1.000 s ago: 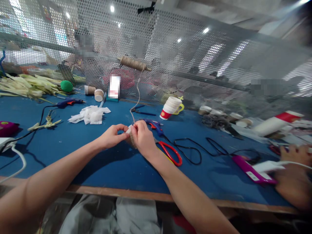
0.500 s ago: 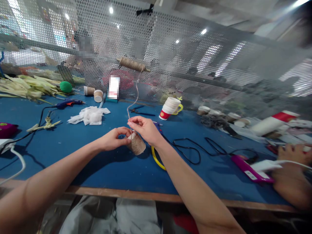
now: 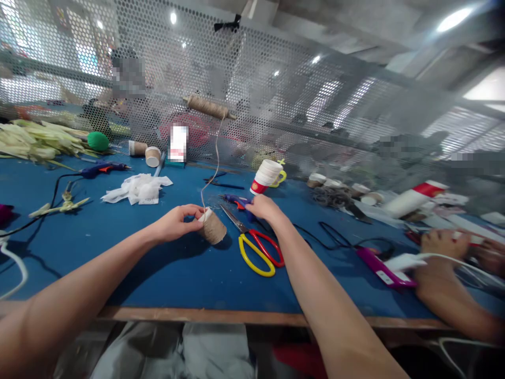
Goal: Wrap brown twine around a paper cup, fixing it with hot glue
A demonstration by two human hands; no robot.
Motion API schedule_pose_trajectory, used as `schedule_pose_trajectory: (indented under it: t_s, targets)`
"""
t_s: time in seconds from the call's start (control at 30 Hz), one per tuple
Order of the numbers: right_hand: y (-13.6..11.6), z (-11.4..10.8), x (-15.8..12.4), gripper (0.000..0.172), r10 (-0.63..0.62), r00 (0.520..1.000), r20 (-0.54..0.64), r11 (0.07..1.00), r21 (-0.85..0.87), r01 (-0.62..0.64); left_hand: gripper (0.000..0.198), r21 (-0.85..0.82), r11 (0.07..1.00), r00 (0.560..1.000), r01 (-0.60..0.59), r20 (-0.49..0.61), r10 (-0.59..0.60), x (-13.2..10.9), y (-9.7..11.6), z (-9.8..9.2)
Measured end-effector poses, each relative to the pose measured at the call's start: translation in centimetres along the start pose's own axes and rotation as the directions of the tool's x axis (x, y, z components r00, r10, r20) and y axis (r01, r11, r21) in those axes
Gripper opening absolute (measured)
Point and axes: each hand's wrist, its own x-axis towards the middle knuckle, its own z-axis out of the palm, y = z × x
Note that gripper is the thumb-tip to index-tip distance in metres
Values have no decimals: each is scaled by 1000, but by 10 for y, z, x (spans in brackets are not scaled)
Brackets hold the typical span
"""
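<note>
My left hand (image 3: 182, 222) is closed on the rim of a small paper cup (image 3: 213, 227) wrapped in brown twine; the cup lies tilted just above or on the table. Jute twine (image 3: 217, 152) runs from the cup's rim up to a spool (image 3: 207, 107) on the mesh. My right hand (image 3: 265, 207) has its fingers closed around the handle of a blue glue gun (image 3: 238, 201), whose nozzle points left. Scissors (image 3: 252, 239) with one red and one yellow handle lie between the hands, blades towards the glue gun.
Stacked paper cups (image 3: 267, 176) stand behind my right hand. A white cloth (image 3: 138, 188), a second glue gun (image 3: 103, 168) and pale husks (image 3: 37, 139) are on the left. At right are a purple power strip (image 3: 384, 268) and another person's hand (image 3: 442, 247). Perforated mesh (image 3: 260, 95) rises behind.
My right hand has let go of the twine at the cup and moved right to the glue gun, uncovering the scissors. My left hand keeps hold of the cup.
</note>
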Motion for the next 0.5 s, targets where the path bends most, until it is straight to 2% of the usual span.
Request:
schedule_pose_trajectory:
  t_s: [0.1, 0.2, 0.3, 0.33, 0.4, 0.43, 0.5]
  targets:
    - [10, 12, 3, 22, 29, 998, 47, 1000, -2, -29, 14, 18, 1000, 999, -6, -43, 7, 0, -1, -2]
    - [7, 19, 2, 15, 34, 999, 37, 998, 55, -36, 14, 62, 998, 998, -5, -69, 9, 1, -1, -5]
    - [0, 13, -6, 3, 16, 1000, -3, 988, 155, -15, 15, 111, 994, 997, 7, -78, 2, 2, -1, -7]
    - [-2, 8, -11, 9, 3, 1000, -28, 982, 188, 2, 15, 122, 993, 997, 8, -81, 1, 2, -2, -8]
    - [-8, -1, -25, 22, -23, 997, -70, 960, 277, 42, 16, 134, 991, 996, 8, -86, 4, 2, -2, -9]
    - [-11, -5, -33, 22, -42, 997, -64, 940, 336, 62, 16, 141, 990, 996, 6, -85, 6, 2, -3, -9]
    - [-19, -11, -50, 20, -98, 995, 10, 832, 549, 76, 16, 152, 988, 996, 6, -87, 7, 3, -4, -10]
